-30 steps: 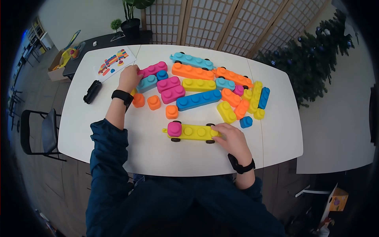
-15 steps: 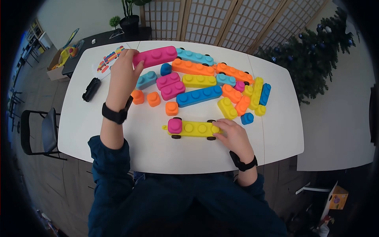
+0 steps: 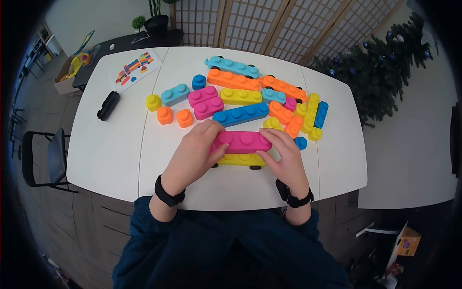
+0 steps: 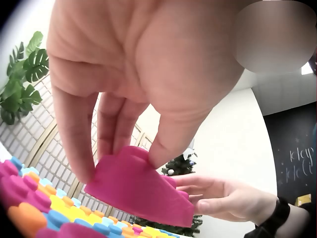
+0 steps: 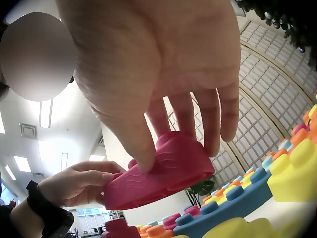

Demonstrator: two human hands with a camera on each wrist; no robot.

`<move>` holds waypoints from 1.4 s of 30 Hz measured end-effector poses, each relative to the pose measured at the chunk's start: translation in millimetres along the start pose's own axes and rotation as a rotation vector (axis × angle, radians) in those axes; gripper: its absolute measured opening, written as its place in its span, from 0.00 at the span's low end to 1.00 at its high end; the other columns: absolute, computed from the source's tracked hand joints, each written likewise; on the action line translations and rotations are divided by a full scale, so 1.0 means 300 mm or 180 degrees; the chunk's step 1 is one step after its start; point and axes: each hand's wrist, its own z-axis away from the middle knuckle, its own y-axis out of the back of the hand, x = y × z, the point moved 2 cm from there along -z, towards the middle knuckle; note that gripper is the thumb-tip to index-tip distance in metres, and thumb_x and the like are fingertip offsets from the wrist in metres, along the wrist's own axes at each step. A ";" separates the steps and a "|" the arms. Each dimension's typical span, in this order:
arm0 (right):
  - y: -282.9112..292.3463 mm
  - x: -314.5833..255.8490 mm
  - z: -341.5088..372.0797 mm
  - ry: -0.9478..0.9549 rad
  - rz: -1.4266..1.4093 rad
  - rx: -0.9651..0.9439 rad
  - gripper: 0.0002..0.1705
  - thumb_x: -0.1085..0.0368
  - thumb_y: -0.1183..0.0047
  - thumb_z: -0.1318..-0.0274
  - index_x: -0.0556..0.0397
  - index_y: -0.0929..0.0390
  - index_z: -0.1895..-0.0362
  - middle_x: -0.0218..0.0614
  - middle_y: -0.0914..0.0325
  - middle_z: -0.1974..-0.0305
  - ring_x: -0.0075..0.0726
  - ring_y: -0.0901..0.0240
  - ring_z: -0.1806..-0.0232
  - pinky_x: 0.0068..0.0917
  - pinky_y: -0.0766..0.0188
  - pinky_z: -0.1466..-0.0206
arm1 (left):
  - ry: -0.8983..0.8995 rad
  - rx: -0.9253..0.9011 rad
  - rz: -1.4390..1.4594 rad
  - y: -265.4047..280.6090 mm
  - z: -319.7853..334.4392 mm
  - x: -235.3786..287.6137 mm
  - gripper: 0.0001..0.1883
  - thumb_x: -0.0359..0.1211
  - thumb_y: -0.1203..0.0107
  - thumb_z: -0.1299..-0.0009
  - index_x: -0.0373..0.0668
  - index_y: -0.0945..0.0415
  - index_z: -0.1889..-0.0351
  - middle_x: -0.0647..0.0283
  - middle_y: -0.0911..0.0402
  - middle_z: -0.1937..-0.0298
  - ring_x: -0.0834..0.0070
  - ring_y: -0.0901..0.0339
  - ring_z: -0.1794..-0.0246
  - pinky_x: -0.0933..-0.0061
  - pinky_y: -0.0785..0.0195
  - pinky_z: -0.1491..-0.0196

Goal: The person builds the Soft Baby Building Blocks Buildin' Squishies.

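Note:
A long pink building block (image 3: 246,142) is held between both hands over the yellow wheeled base (image 3: 240,159). My left hand (image 3: 192,150) pinches its left end, thumb on the near side and fingers on the far side. At the opposite end, my right hand (image 3: 287,161) grips it the same way. The right wrist view shows the block's side (image 5: 173,166) with wavy grooves, studs facing up. Only the base's near edge and two black wheels show in the head view; its left end is covered by my left hand.
Behind the hands lie loose blocks, including a long blue block (image 3: 240,114), orange cubes (image 3: 184,118) and two pink blocks (image 3: 208,108). Orange (image 3: 284,88) and light-blue (image 3: 231,66) wheeled bases stand farther back. At left are a picture sheet (image 3: 137,69) and a black case (image 3: 109,106).
My left hand lifted the long pink block from the back left and brought it down to the front centre. My right hand moved from the yellow base's end onto this block.

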 end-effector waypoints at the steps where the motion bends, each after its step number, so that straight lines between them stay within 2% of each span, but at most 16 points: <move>1: -0.004 0.006 0.003 -0.0073 -0.0015 -0.0063 0.31 0.69 0.28 0.50 0.53 0.20 0.39 0.43 0.22 0.42 0.48 0.22 0.43 0.36 0.26 0.40 | -0.0008 -0.0008 0.0031 -0.007 0.007 -0.003 0.14 0.30 0.35 0.33 0.37 0.25 0.53 0.53 0.22 0.56 0.53 0.21 0.56 0.59 0.25 0.53; 3: -0.011 0.012 0.011 -0.0089 -0.0043 -0.0079 0.29 0.68 0.29 0.49 0.53 0.19 0.41 0.42 0.21 0.44 0.49 0.23 0.44 0.37 0.26 0.41 | -0.0012 -0.0018 0.0054 -0.015 0.018 -0.010 0.14 0.30 0.35 0.33 0.37 0.25 0.53 0.53 0.22 0.56 0.53 0.21 0.56 0.59 0.25 0.52; 5: -0.018 0.018 0.020 -0.0109 -0.0070 -0.0097 0.26 0.67 0.30 0.48 0.53 0.19 0.43 0.41 0.21 0.46 0.49 0.24 0.45 0.38 0.26 0.42 | 0.0057 -0.0164 0.0042 -0.021 0.028 -0.018 0.18 0.30 0.33 0.32 0.38 0.24 0.47 0.56 0.20 0.52 0.58 0.19 0.55 0.65 0.24 0.51; 6: -0.017 0.021 0.025 -0.0099 -0.0037 -0.0037 0.25 0.67 0.30 0.48 0.54 0.19 0.44 0.41 0.21 0.47 0.50 0.24 0.46 0.38 0.25 0.42 | 0.0057 -0.0166 0.0041 -0.018 0.031 -0.018 0.18 0.30 0.33 0.32 0.38 0.24 0.47 0.56 0.20 0.52 0.58 0.19 0.55 0.65 0.24 0.51; 8: -0.013 0.026 0.043 -0.0093 0.0002 0.0021 0.24 0.67 0.29 0.48 0.54 0.19 0.46 0.41 0.21 0.48 0.50 0.23 0.47 0.37 0.25 0.43 | -0.0179 -0.0055 0.0146 -0.007 0.039 -0.013 0.24 0.31 0.30 0.36 0.39 0.24 0.43 0.55 0.19 0.48 0.56 0.21 0.47 0.63 0.25 0.46; 9: -0.009 0.032 0.056 -0.0278 -0.0120 0.0021 0.24 0.67 0.29 0.49 0.54 0.19 0.47 0.42 0.21 0.48 0.50 0.23 0.47 0.37 0.25 0.44 | -0.0181 -0.0054 0.0151 -0.002 0.050 -0.022 0.24 0.31 0.30 0.36 0.39 0.24 0.43 0.55 0.19 0.48 0.56 0.21 0.47 0.63 0.25 0.46; 11: 0.001 0.045 0.074 -0.0452 -0.0232 0.0019 0.23 0.67 0.29 0.49 0.54 0.19 0.48 0.42 0.21 0.48 0.50 0.23 0.48 0.37 0.24 0.45 | -0.0088 -0.0017 -0.0194 0.015 0.073 -0.057 0.29 0.32 0.28 0.39 0.40 0.24 0.39 0.54 0.19 0.43 0.55 0.24 0.40 0.61 0.26 0.43; 13: 0.002 0.055 0.092 -0.0403 -0.0167 -0.0020 0.23 0.70 0.28 0.50 0.55 0.19 0.48 0.42 0.21 0.48 0.49 0.21 0.49 0.36 0.24 0.45 | 0.0049 -0.0176 -0.0230 0.019 0.091 -0.100 0.28 0.31 0.27 0.40 0.41 0.23 0.40 0.54 0.19 0.43 0.55 0.23 0.42 0.62 0.26 0.43; 15: -0.008 0.063 0.101 -0.0366 -0.0130 -0.0058 0.23 0.69 0.28 0.50 0.54 0.19 0.48 0.41 0.21 0.48 0.49 0.22 0.49 0.36 0.24 0.46 | 0.0196 -0.0345 -0.0267 0.014 0.101 -0.119 0.27 0.31 0.27 0.40 0.41 0.22 0.41 0.55 0.18 0.44 0.54 0.22 0.43 0.62 0.26 0.43; 17: -0.017 0.064 0.105 -0.0326 -0.0099 -0.0094 0.23 0.68 0.28 0.50 0.54 0.19 0.48 0.41 0.22 0.48 0.49 0.22 0.49 0.36 0.24 0.46 | 0.0323 -0.0493 -0.0112 0.012 0.101 -0.128 0.23 0.29 0.28 0.40 0.41 0.19 0.46 0.55 0.16 0.48 0.54 0.20 0.47 0.62 0.25 0.44; 23: -0.041 0.063 0.097 -0.0308 -0.0003 -0.0180 0.22 0.68 0.29 0.50 0.53 0.18 0.49 0.38 0.21 0.49 0.48 0.23 0.48 0.36 0.24 0.45 | 0.0371 -0.0371 0.0011 0.002 0.100 -0.132 0.18 0.27 0.29 0.39 0.38 0.18 0.51 0.55 0.15 0.51 0.54 0.18 0.53 0.63 0.24 0.47; 29: -0.055 0.066 0.081 -0.0109 0.0105 -0.0241 0.23 0.69 0.30 0.50 0.49 0.17 0.47 0.37 0.22 0.49 0.46 0.24 0.48 0.36 0.24 0.46 | 0.0460 -0.0212 0.0055 -0.006 0.095 -0.141 0.19 0.28 0.29 0.38 0.36 0.19 0.50 0.55 0.16 0.53 0.59 0.17 0.56 0.67 0.24 0.54; 32: -0.062 0.057 0.066 -0.0144 0.0194 -0.0215 0.25 0.70 0.31 0.50 0.46 0.16 0.45 0.36 0.23 0.48 0.46 0.25 0.49 0.36 0.24 0.47 | 0.0558 -0.0225 0.0109 -0.008 0.090 -0.146 0.17 0.29 0.30 0.37 0.37 0.19 0.51 0.54 0.16 0.52 0.53 0.17 0.54 0.62 0.23 0.49; 42: -0.070 0.072 0.051 -0.0015 0.0389 -0.0364 0.26 0.68 0.33 0.49 0.44 0.16 0.42 0.35 0.23 0.49 0.45 0.25 0.49 0.36 0.24 0.47 | 0.0557 -0.0217 0.0137 -0.011 0.082 -0.149 0.17 0.29 0.31 0.36 0.37 0.19 0.50 0.54 0.16 0.51 0.52 0.17 0.53 0.61 0.23 0.49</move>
